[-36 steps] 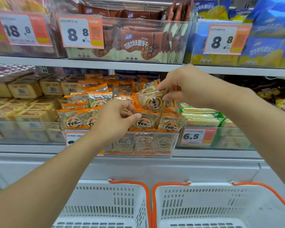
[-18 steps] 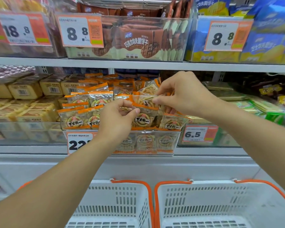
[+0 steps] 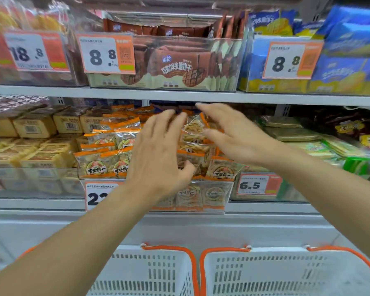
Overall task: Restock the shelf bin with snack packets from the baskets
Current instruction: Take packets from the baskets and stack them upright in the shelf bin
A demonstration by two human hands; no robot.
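Fingers of both hands spread over snack packets in bin.

Shelf bin between neighbouring bins, baskets below

The shelf bin of snack packets sits mid-shelf, both hands over it, left hand beside right hand; two baskets stand side by side beneath, in front.

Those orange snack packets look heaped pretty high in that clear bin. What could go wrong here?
The orange packets are heaped above the clear bin's front wall, so one could slide off, perhaps into the white baskets below. Both the left hand and right hand hover open over the pile; a careless brush might knock packets loose.
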